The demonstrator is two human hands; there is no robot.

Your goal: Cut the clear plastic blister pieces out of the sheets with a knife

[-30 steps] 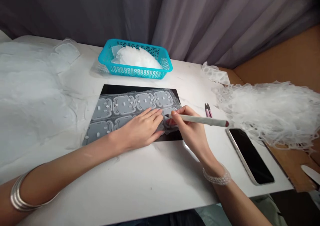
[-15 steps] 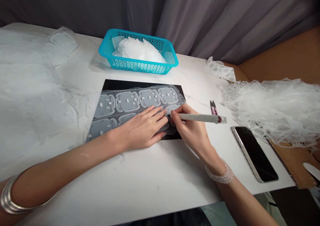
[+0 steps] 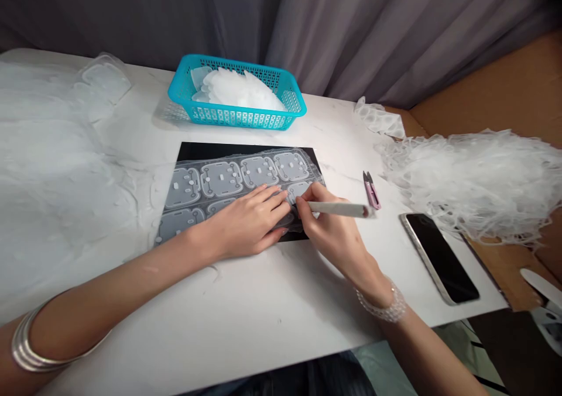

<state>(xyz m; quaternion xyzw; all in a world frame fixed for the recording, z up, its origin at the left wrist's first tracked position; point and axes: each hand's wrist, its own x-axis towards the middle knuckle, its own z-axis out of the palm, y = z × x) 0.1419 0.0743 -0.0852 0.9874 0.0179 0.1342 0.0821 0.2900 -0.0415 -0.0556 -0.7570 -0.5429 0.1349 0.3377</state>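
A translucent moulded sheet (image 3: 222,178) with rows of rounded panels lies on a black mat (image 3: 219,148). My left hand (image 3: 250,219) rests flat on the sheet's lower middle, its fingers stretched out and holding it down. Close to those fingertips, my right hand (image 3: 327,220) pinches a pale pen-shaped tool (image 3: 340,209) at the sheet's right part. The tool's back end points right; its tip is hidden by my fingers, so I cannot tell its exact kind.
Behind the mat stands a blue basket (image 3: 239,118) holding translucent pieces. At left, more translucent sheets (image 3: 52,168) are piled. To the right lie pink thread snips (image 3: 371,191), a phone (image 3: 441,258) and a heap of stringy offcuts (image 3: 474,185) by a cardboard box (image 3: 500,86).
The view has shifted slightly, uncovering more of the snips. My right hand and the tool have moved a little at the sheet's right part; my left hand stays flat on it.
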